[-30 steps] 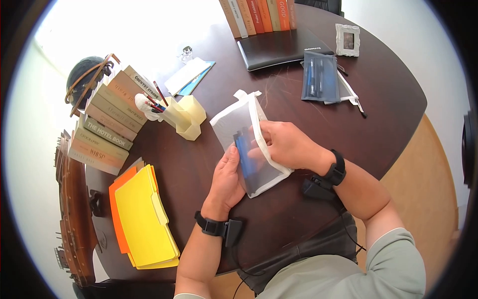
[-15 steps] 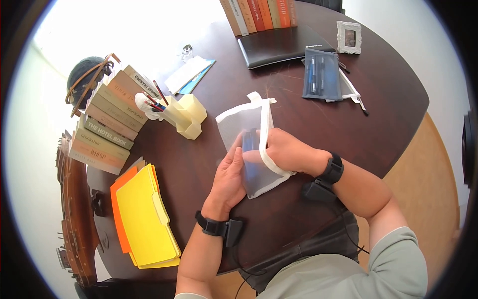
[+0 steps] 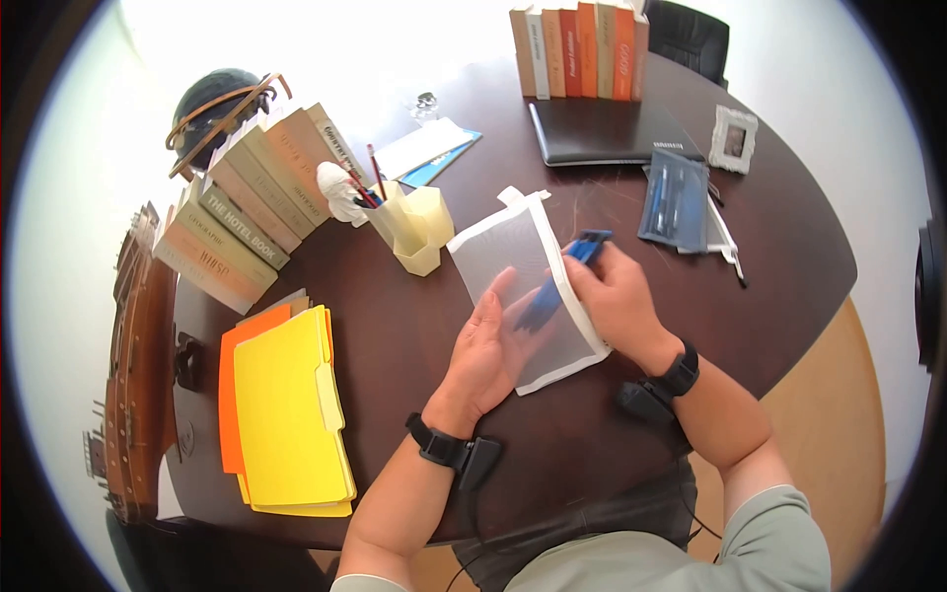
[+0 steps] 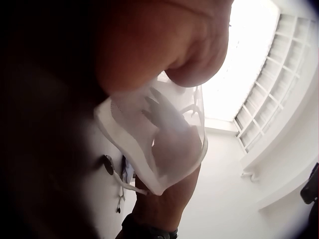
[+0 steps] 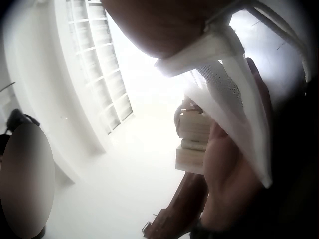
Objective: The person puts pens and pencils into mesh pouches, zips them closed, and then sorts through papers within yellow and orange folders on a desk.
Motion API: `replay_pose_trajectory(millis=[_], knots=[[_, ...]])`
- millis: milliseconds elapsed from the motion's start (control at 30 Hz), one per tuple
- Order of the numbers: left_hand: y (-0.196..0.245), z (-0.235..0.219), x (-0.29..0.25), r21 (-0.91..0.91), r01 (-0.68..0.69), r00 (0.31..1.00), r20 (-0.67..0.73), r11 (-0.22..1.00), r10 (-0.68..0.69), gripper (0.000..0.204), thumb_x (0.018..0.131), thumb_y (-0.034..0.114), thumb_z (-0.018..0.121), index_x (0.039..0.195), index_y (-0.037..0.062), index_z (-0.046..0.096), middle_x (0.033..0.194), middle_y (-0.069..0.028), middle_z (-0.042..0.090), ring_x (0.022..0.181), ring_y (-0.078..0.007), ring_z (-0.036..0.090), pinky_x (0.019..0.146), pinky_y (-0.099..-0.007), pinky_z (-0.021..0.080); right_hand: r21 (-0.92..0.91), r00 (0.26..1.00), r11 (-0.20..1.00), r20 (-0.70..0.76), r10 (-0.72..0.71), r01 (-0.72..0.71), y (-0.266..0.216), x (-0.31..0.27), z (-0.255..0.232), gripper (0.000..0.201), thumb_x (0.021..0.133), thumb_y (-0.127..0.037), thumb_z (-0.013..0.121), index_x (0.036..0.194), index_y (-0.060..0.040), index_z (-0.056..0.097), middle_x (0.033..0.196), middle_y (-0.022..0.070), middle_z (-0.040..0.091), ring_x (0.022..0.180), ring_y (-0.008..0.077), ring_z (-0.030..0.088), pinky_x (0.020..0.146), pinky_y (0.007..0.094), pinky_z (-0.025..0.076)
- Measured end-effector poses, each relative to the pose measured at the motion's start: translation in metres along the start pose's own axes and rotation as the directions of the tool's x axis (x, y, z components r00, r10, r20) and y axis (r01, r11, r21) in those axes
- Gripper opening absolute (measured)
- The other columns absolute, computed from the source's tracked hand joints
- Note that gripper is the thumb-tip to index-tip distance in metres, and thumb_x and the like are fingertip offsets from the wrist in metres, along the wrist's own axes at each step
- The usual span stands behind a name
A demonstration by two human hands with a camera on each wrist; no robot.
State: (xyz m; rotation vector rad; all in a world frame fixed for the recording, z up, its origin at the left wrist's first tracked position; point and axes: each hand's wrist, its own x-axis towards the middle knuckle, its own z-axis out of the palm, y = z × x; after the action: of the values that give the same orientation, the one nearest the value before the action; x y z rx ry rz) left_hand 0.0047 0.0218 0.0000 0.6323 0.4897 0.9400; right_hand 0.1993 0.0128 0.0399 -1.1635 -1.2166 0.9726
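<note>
A white-edged translucent mesh pouch [image 3: 513, 237] is held over the table in front of me. My left hand [image 3: 483, 350] grips its left side, thumb in front and fingers showing through the mesh from behind. My right hand [image 3: 621, 301] is at the opposite, white-banded edge and grips a bundle of blue pens [image 3: 594, 240]. The pens' upper ends stick out past that edge, while their lower ends show blurred through the mesh. In the left wrist view the pouch [image 4: 127, 142] hangs below the hand, with the other hand behind it. The right wrist view shows the pouch [image 5: 234, 94] close up.
Far right lie a dark blue pouch [image 3: 675, 202] with pens, a black laptop [image 3: 602, 133] and a white picture frame [image 3: 734, 140]. To the left are a cream pen holder [image 3: 419, 232], books [image 3: 247, 232] and yellow folders [image 3: 286, 414].
The right hand has drawn the blue pens up and right, so their ends now emerge from the pouch. The left thumb no longer lies beside the pens. The head view has shifted.
</note>
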Motion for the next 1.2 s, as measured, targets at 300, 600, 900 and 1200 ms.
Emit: replay_pose_trajectory(millis=[300,600,900,1200], knots=[[0.011,0.001,-0.001,-0.165,-0.048,0.996,-0.080,0.985,0.036,0.061,0.111,0.051,0.033,0.162,0.0206,0.026,0.156,-0.0223,0.041,0.136,-0.0386,0.052,0.120,-0.0519,0.041,-0.012,0.802,0.886,-0.418,-0.426,0.464,-0.030,0.032,-0.012,0.022,0.106,-0.018,0.063,0.118,0.0005,0.062,0.109,0.0099,0.072,0.088,0.0112,0.067,0.076,0.0246,0.055],[0.012,0.001,-0.001,-0.165,-0.054,0.997,-0.066,0.985,0.043,0.058,0.113,0.046,0.029,0.161,0.0151,0.028,0.154,-0.0239,0.043,0.138,-0.0369,0.051,0.121,-0.0503,0.041,-0.119,0.817,0.825,-0.119,-0.564,0.552,-0.091,0.127,0.076,0.027,0.100,-0.021,0.071,0.112,0.0024,0.067,0.101,0.0088,0.073,0.083,0.0119,0.070,0.070,0.0272,0.057],[0.005,-0.011,0.003,-0.178,-0.069,0.997,-0.032,0.982,0.064,0.059,0.112,0.046,0.033,0.160,0.0124,0.030,0.149,-0.0238,0.048,0.136,-0.0353,0.053,0.120,-0.0484,0.042,-0.282,0.853,0.810,0.067,-0.518,0.514,-0.061,0.200,0.156,0.035,0.095,-0.034,0.071,0.098,0.0013,0.069,0.085,0.0137,0.074,0.077,0.0241,0.072,0.072,0.0369,0.055],[0.008,-0.008,-0.001,-0.160,-0.055,0.998,-0.028,0.986,0.051,0.059,0.112,0.046,0.032,0.159,0.0120,0.031,0.147,-0.0221,0.051,0.135,-0.0339,0.054,0.119,-0.0464,0.044,-0.448,0.903,0.784,0.231,-0.362,0.429,-0.058,0.210,0.175,0.039,0.092,-0.037,0.071,0.094,0.0024,0.071,0.083,0.0141,0.073,0.077,0.0266,0.071,0.073,0.0394,0.054]])
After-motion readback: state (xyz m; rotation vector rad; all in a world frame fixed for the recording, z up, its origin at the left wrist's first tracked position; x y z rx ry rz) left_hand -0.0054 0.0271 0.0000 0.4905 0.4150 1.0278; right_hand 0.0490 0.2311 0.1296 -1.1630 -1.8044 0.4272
